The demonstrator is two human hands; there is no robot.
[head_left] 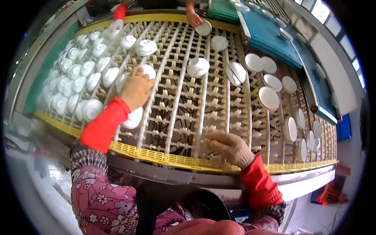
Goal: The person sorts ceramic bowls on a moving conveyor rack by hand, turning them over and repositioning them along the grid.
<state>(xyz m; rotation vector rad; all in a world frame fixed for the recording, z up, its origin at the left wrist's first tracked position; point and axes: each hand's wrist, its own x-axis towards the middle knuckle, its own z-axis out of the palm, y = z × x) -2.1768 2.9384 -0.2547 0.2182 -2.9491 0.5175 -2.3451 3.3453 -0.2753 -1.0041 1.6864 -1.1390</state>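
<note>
My left hand (136, 89), in a tan glove, reaches over the pegged conveyor rack with its fingers on a white bowl (148, 71). Part of that bowl is hidden behind the fingers. Another white bowl (122, 82) shows just left of this hand, and one more bowl (133, 118) sits below the wrist. My right hand (230, 148), in a brown knit glove, is over the pegs near the yellow front edge. Its fingers stretch leftward and hold nothing that I can see.
White bowls (74, 71) crowd the rack's left end. More bowls (269, 98) lie at the right, near a blue-green belt (270, 37) carrying others. Across the rack, a co-worker's bare hand (193, 18) holds a bowl (203, 28); their gloved hand (115, 26) is at the far left.
</note>
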